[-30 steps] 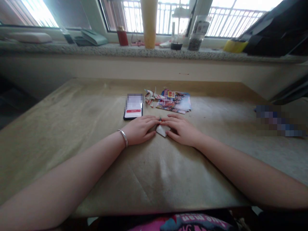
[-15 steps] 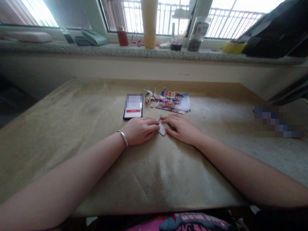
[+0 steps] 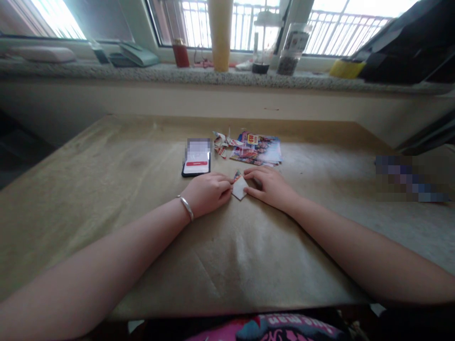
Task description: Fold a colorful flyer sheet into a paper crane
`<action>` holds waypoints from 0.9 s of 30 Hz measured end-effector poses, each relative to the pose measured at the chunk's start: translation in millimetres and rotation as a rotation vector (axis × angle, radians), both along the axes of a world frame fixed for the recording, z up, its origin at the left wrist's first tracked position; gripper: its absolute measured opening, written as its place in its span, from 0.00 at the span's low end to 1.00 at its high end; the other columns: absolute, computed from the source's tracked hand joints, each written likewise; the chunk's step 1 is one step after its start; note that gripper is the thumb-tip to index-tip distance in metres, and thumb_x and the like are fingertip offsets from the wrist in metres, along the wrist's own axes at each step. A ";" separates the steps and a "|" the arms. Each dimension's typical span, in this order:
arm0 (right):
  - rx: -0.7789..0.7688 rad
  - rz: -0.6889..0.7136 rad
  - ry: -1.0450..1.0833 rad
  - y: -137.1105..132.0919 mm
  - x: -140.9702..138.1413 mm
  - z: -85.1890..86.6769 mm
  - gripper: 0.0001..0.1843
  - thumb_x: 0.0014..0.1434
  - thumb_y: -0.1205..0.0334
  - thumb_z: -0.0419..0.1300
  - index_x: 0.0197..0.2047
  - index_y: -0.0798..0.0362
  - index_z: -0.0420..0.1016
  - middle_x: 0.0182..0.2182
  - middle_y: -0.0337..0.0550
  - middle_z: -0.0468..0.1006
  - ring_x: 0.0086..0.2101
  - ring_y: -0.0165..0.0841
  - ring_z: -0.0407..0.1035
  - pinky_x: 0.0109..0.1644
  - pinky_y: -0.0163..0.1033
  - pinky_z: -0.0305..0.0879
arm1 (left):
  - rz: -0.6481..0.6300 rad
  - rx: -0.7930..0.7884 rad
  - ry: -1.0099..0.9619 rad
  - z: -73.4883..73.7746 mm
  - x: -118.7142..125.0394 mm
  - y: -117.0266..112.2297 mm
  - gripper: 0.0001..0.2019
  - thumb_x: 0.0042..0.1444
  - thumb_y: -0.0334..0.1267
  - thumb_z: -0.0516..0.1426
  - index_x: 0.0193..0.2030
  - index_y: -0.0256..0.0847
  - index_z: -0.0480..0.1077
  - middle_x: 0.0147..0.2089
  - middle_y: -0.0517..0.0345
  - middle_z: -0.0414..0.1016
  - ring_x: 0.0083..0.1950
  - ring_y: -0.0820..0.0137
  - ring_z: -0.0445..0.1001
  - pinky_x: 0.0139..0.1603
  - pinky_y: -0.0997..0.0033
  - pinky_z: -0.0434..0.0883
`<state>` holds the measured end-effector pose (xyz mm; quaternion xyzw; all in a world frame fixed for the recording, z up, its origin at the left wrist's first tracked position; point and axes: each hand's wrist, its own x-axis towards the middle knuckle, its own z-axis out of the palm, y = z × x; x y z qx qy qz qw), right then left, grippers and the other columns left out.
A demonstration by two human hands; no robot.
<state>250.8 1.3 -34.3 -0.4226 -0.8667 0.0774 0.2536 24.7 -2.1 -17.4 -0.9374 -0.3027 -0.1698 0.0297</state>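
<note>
A small folded paper point(image 3: 239, 189), white with a colourful printed tip at its far end, lies flat on the table between my hands. My left hand point(image 3: 210, 193) has its fingers closed at the paper's left edge; a silver bangle circles that wrist. On the opposite side, my right hand point(image 3: 273, 187) touches the right edge with its thumb and forefinger, the fingers curled. Beyond them rest a folded paper shape point(image 3: 223, 141) with pointed ends and a stack of printed colourful sheets point(image 3: 261, 150).
A phone point(image 3: 196, 161) with its screen lit lies behind my left hand on the tan-covered table point(image 3: 227, 265). At the right edge is a blurred-out item point(image 3: 408, 180). Bottles and other items stand on the stone windowsill point(image 3: 142, 76) at the back.
My fingers have drawn a little apart, the right ones moving right and the left ones left. More of the white paper and its printed tip now shows.
</note>
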 end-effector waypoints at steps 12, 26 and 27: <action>-0.209 -0.092 0.168 5.8 -0.6 -3.0 0.08 0.49 0.61 0.66 0.35 0.51 0.77 0.34 0.43 0.78 0.37 0.36 0.69 0.43 0.42 0.63 | 0.120 -0.034 0.027 -1.4 6.1 -0.4 0.10 0.60 0.39 0.53 0.36 0.35 0.72 0.39 0.50 0.76 0.41 0.64 0.73 0.44 0.65 0.71; -0.180 -0.027 0.217 0.1 -3.1 -2.2 0.06 0.52 0.66 0.62 0.36 0.53 0.74 0.29 0.39 0.75 0.31 0.31 0.66 0.37 0.36 0.60 | 0.150 -0.181 -0.120 -7.2 7.5 5.6 0.11 0.54 0.34 0.60 0.45 0.36 0.69 0.41 0.52 0.74 0.45 0.64 0.72 0.48 0.64 0.69; -0.182 -0.014 0.222 -0.1 -3.6 -2.0 0.08 0.52 0.67 0.61 0.38 0.53 0.74 0.29 0.39 0.76 0.31 0.30 0.67 0.37 0.36 0.61 | 0.143 -0.184 -0.122 -7.4 7.2 6.5 0.11 0.54 0.34 0.59 0.44 0.36 0.69 0.40 0.53 0.74 0.45 0.64 0.72 0.47 0.65 0.69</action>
